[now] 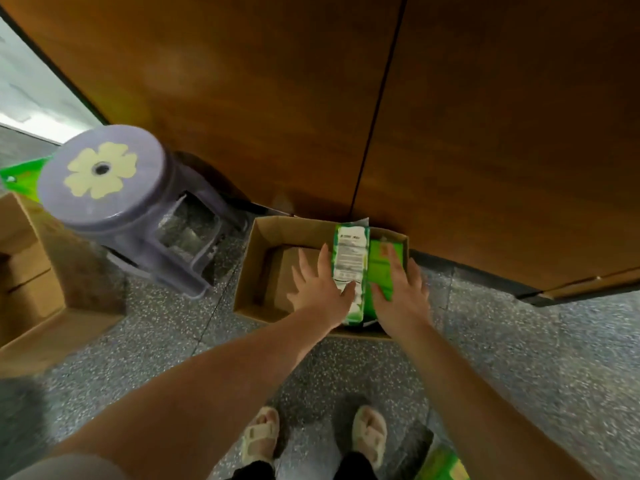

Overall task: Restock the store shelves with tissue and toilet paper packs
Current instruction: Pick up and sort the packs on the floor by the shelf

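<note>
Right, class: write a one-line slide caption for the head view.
Both hands reach into a cardboard box for green tissue packs.

A purple plastic stool with a pale flower shape on its round seat stands on the speckled grey floor, close to a brown wood-panelled wall split by a dark vertical seam. Left of the stool sit stacked cardboard boxes. At the bottom edge, two feet in beige sandals stand on the floor.

The box's left half lies open; the stool crowds its left side.
</note>
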